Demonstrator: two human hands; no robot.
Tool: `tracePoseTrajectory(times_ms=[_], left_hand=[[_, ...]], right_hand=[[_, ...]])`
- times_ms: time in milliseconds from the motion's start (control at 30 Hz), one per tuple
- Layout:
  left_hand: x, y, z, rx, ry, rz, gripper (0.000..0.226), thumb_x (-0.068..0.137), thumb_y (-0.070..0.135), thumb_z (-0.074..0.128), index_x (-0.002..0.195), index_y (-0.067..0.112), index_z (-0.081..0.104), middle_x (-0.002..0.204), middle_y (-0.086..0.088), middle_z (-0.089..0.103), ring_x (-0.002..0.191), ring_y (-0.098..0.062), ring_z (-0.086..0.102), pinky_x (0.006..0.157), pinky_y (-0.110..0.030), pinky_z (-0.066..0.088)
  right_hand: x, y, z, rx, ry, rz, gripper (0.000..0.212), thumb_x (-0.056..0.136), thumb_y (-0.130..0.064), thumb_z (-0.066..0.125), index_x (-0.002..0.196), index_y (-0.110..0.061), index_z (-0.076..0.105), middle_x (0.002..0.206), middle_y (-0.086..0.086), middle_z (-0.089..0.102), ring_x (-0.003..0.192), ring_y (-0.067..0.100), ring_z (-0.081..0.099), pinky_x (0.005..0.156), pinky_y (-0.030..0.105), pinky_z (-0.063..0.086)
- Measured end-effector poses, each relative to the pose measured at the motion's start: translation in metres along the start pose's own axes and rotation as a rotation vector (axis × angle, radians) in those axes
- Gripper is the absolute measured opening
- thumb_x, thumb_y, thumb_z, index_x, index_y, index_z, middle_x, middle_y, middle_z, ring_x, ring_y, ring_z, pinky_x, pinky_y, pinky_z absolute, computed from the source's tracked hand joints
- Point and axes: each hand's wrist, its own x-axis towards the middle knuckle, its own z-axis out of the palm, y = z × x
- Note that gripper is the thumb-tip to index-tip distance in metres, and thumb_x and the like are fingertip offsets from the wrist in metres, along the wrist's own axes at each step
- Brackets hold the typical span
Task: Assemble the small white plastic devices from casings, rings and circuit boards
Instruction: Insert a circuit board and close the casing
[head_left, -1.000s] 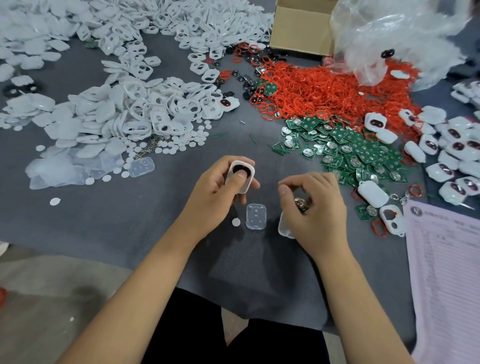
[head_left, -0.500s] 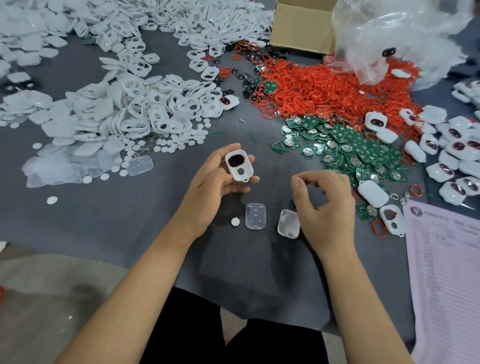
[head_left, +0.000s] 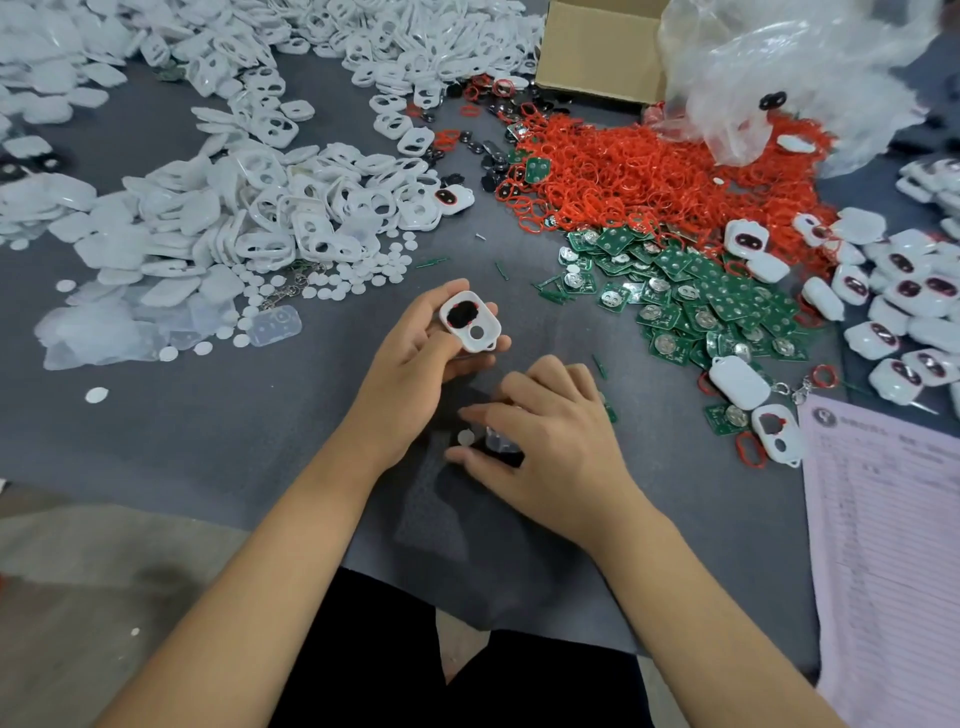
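1. Left hand (head_left: 415, 364): grip curled round white casing (head_left: 470, 321), held above grey worktop (head_left: 208, 426); black insert and round hole face up.
2. Right hand (head_left: 550, 441): palm down over clear part (head_left: 496, 440) on worktop, fingers loosely bent; can't tell if gripping.
3. Small white disc (head_left: 466, 437) just beside right fingertips.
4. Far side: red rings (head_left: 623, 171), green circuit boards (head_left: 717, 301), loose white casings (head_left: 249, 208).

At frame centre, the left hand (head_left: 415, 358) holds a white casing (head_left: 470, 322); the right hand (head_left: 550, 447) rests over a clear insert (head_left: 496, 441) below it.
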Motion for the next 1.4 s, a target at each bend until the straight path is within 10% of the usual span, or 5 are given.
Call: tracePoseTrajectory(times_ms=[400,633,1100,1267,1400], left_hand=[[-0.005,-0.001,-0.006,0.261,-0.003,0.058,0.025,0.107,0.008,0.051,0.128,0.01,0.063,0.12,-0.003,0.077,0.119,-0.023,0.07,0.107,-0.049,0.052],[-0.01,0.004,0.001,0.452,-0.055,0.184,0.019,0.105,0.009,0.056,0.118,0.014,0.07,0.11,0.008,0.077,0.095,0.0,0.069,0.078,-0.011,0.048],[-0.011,0.001,0.003,0.298,-0.041,0.059,0.015,0.107,0.018,0.058,0.114,0.008,0.066,0.098,-0.003,0.081,0.084,-0.024,0.08,0.068,-0.025,0.061],[-0.013,0.002,0.005,0.393,-0.066,0.072,0.024,0.11,0.021,0.052,0.118,0.007,0.07,0.1,-0.001,0.08,0.086,-0.02,0.079,0.073,-0.028,0.063],[-0.014,-0.001,0.011,0.498,-0.017,0.104,0.024,0.111,0.023,0.048,0.109,0.01,0.068,0.085,-0.003,0.078,0.069,-0.015,0.077,0.065,-0.026,0.06]], right_hand=[[-0.001,0.004,0.001,0.214,0.117,0.163,0.017,0.1,-0.032,0.064,0.092,-0.017,0.068,0.092,-0.01,0.067,0.087,0.018,0.058,0.082,0.036,0.043],[-0.001,0.013,-0.007,0.418,0.379,0.398,0.011,0.098,-0.017,0.068,0.104,-0.011,0.076,0.092,-0.002,0.068,0.076,0.007,0.06,0.072,0.011,0.041],[0.001,0.01,-0.007,0.595,0.375,0.546,0.02,0.096,-0.01,0.072,0.1,-0.03,0.07,0.085,-0.011,0.068,0.059,0.009,0.062,0.054,0.013,0.047],[0.001,0.011,-0.006,0.555,0.347,0.501,0.02,0.098,-0.006,0.069,0.109,-0.022,0.073,0.098,-0.008,0.069,0.069,0.017,0.067,0.061,0.034,0.056],[0.002,0.008,-0.007,0.575,0.398,0.523,0.016,0.095,-0.014,0.074,0.101,-0.029,0.071,0.085,-0.009,0.071,0.064,0.009,0.066,0.058,0.021,0.052]])
